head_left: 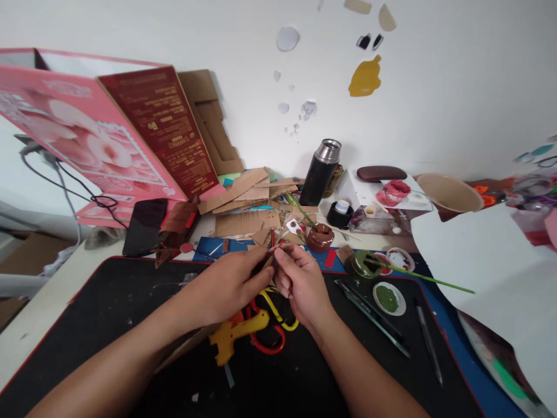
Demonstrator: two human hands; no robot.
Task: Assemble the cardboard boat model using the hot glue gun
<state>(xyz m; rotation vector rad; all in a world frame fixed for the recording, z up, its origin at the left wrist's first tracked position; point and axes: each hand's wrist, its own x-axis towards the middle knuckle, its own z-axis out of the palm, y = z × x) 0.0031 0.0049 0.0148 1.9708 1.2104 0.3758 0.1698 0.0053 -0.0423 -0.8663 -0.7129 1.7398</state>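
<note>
My left hand (230, 285) and my right hand (302, 281) meet above the black mat (331, 371). Their fingertips are pinched together around something small and brownish, mostly hidden by the fingers. Below them on the mat lies a yellow glue gun (237, 334). Beside it are red-handled scissors (270, 348) and yellow-handled scissors (282, 313), partly covered by my hands. Just beyond my fingers stands an open jar of brown paint (321, 238) with a green stick in it.
Cardboard strips (248, 223) are heaped behind my hands, near a black thermos (319, 171). To the right stand a green paint jar (365, 264), a lid of green paint (389, 299) and pens (374, 319). A phone (145, 226) and a pink box (82, 128) are at left.
</note>
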